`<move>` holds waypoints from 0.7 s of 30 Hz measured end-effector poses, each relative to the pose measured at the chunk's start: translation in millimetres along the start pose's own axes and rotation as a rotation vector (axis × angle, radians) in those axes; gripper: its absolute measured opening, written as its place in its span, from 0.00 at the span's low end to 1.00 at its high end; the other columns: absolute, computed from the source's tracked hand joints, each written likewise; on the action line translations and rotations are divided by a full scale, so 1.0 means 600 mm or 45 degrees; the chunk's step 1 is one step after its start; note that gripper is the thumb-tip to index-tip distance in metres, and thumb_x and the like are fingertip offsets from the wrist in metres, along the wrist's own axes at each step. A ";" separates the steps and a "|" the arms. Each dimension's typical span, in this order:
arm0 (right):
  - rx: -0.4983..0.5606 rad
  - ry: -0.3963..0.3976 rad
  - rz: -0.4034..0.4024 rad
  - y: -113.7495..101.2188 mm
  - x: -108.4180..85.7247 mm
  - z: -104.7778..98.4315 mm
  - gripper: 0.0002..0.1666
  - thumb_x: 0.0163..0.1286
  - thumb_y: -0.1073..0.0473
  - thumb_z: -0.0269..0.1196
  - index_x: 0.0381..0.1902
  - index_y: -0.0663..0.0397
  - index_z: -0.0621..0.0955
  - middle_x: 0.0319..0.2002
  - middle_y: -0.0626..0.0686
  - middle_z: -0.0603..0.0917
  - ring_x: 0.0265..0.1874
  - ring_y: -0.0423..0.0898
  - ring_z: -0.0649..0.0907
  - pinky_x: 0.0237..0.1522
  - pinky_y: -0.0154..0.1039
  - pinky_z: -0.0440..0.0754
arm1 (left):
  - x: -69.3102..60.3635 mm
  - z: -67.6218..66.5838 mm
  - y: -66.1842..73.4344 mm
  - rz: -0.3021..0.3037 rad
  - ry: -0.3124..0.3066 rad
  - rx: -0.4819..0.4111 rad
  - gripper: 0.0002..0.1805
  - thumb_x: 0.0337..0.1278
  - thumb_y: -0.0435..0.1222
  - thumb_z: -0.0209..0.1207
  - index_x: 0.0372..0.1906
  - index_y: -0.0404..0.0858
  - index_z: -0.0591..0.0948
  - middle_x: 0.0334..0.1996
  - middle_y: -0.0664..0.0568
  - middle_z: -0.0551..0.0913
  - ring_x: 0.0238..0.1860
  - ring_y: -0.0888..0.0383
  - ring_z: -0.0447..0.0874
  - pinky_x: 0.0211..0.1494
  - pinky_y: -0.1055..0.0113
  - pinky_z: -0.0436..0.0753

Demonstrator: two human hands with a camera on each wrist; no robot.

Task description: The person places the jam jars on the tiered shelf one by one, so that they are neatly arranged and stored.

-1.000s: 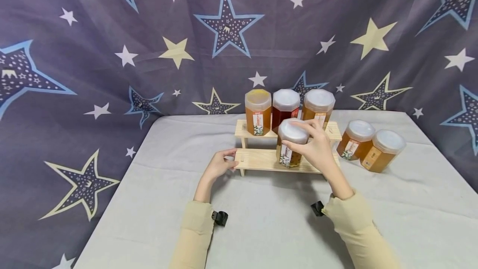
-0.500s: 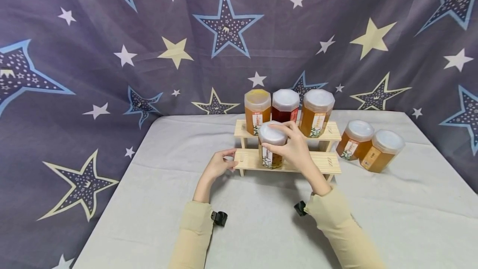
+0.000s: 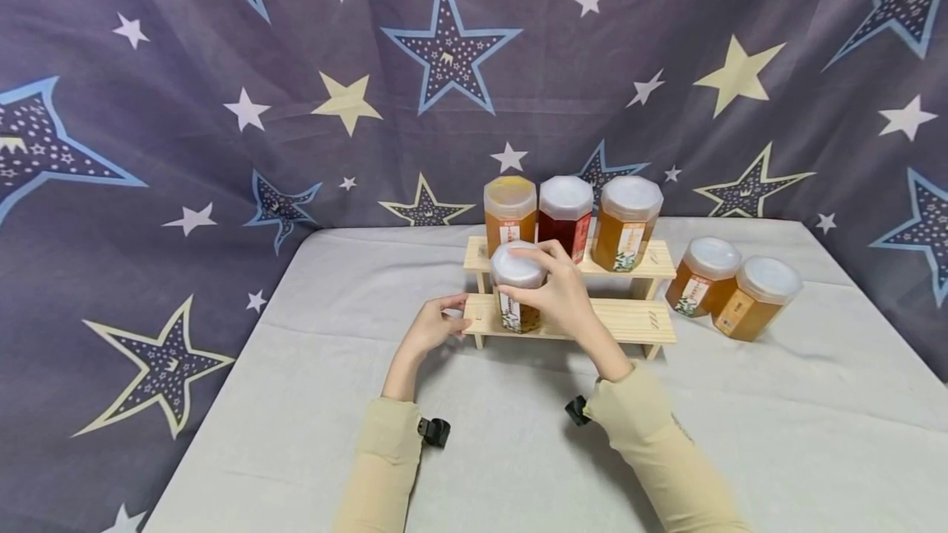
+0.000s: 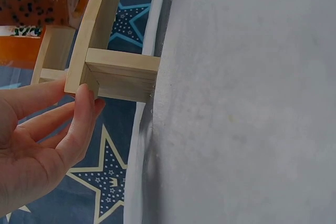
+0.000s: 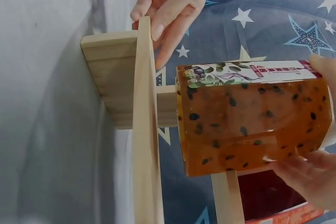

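Observation:
The right hand (image 3: 554,290) grips a jar with dark seeds (image 3: 520,317) by its white lid, over the left part of the lower shelf (image 3: 615,317) of a two-tier wooden rack. In the right wrist view, a gap shows between the seeded jar (image 5: 252,124) and the shelf board (image 5: 145,140). The left hand (image 3: 429,329) pinches the left end of that shelf; in the left wrist view its thumb and fingertips lie on the board's corner (image 4: 79,72). On the upper shelf stand an amber jar (image 3: 511,216), a dark red jar (image 3: 557,229) and another amber jar (image 3: 622,241).
Two more jars, one reddish amber (image 3: 694,290) and one amber (image 3: 744,315), stand side by side on the grey-white cloth (image 3: 504,451) right of the rack. A dark star-patterned curtain (image 3: 296,138) hangs behind the table.
The right hand and its jar have moved left along the lower shelf, from in front of the dark red jar to in front of the left amber one. The left hand stays at the shelf end.

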State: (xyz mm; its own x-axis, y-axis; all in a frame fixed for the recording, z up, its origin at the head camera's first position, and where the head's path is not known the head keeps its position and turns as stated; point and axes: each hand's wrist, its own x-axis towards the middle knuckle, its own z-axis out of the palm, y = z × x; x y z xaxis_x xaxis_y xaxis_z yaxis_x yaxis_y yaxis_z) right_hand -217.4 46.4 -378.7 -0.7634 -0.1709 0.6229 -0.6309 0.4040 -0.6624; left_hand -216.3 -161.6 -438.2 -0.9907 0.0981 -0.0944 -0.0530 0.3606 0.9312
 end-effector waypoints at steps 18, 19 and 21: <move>0.080 -0.087 0.056 0.015 -0.003 0.030 0.27 0.41 0.59 0.73 0.44 0.56 0.81 0.43 0.58 0.73 0.41 0.50 0.75 0.41 0.43 0.77 | 0.001 -0.003 -0.004 0.028 -0.023 -0.019 0.27 0.44 0.22 0.57 0.55 0.27 0.70 0.42 0.36 0.77 0.21 0.49 0.79 0.30 0.56 0.81; 0.089 -0.089 0.062 0.015 -0.004 0.030 0.27 0.42 0.59 0.73 0.44 0.56 0.80 0.44 0.58 0.73 0.42 0.51 0.75 0.41 0.44 0.77 | 0.001 -0.002 -0.004 0.031 -0.027 -0.019 0.27 0.44 0.22 0.57 0.56 0.26 0.70 0.42 0.36 0.77 0.22 0.48 0.80 0.30 0.56 0.81; 0.097 -0.090 0.069 0.016 -0.006 0.030 0.28 0.42 0.59 0.72 0.45 0.56 0.80 0.45 0.59 0.72 0.43 0.52 0.75 0.43 0.46 0.77 | 0.001 -0.003 -0.004 0.035 -0.031 -0.020 0.27 0.44 0.22 0.57 0.56 0.27 0.69 0.42 0.35 0.77 0.22 0.47 0.80 0.30 0.57 0.81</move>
State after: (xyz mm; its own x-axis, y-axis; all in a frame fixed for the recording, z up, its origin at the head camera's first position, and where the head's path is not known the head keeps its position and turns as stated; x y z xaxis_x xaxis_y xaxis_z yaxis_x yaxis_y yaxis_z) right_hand -223.3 34.8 -395.2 -0.8031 -0.2144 0.5559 -0.5948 0.3451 -0.7261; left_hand -216.9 -163.9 -440.1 -0.9885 0.1302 -0.0772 -0.0282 0.3431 0.9389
